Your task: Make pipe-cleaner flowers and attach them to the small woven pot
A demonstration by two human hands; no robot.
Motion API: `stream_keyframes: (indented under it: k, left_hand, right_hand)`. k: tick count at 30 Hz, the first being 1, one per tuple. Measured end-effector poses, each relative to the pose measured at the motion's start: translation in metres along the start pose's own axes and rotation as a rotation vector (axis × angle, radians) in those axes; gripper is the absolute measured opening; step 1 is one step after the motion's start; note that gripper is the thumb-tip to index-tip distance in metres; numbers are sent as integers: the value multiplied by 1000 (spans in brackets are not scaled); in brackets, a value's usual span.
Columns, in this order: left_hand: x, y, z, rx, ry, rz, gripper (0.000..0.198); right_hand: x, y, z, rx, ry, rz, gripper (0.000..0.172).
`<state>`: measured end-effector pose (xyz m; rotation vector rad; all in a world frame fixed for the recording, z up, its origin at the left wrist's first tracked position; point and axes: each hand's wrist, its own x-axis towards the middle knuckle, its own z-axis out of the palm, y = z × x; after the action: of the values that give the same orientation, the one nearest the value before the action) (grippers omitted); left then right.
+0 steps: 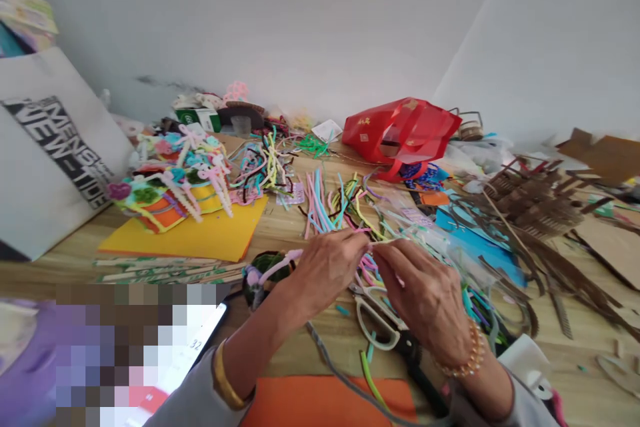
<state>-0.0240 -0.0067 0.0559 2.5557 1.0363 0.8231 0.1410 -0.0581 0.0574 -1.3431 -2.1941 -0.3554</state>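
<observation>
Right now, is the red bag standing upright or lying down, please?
Lying down: the red bag sags flat on the table, handles trailing forward.

White cloth bag (pixel 45 167) at the left printed in black capitals, "NEW-TIDE" legible, the line above it cut off, roughly "MENS", phone screen (pixel 197 347) at the near tabletop edge showing "32", gold characters on red bag (pixel 400 130) too small to read, green box (pixel 197 119) lettering illegible

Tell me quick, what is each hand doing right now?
Left hand: closed, fingertips pinching a thin pale strand.
Right hand: closed, pinching the same strand from the other side.
</observation>
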Motion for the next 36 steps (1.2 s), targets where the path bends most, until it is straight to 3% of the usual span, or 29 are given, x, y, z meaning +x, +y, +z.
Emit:
stream_keyframes:
  k: [6,13,17,23,26,32,36]
  left_hand:
    - [-1,3,3,90,-38,53,17]
    - [-3,5,5,145,-86,160,14]
    - [-4,6,5,125,-105,208,16]
    - [-2,6,5,-59,-113,248,16]
    - [-1,7,1,-189,-139,220,14]
    - [0,8,-6,-491,-157,58,15]
    - [1,4,-4,-667,-130,-61,13]
  right_hand:
    - [4,7,-6,-47,27,19,14]
    - [3,14,-7,-27,-80,76,24]
    - [3,24,-12,155,-212,137,25]
    - [8,40,-21,579,-545,316,33]
    - [10,47,-22,772,-620,363,37]
    - [9,46,-20,1080,-598,486,31]
    - [11,35,-17,1126,-346,492,26]
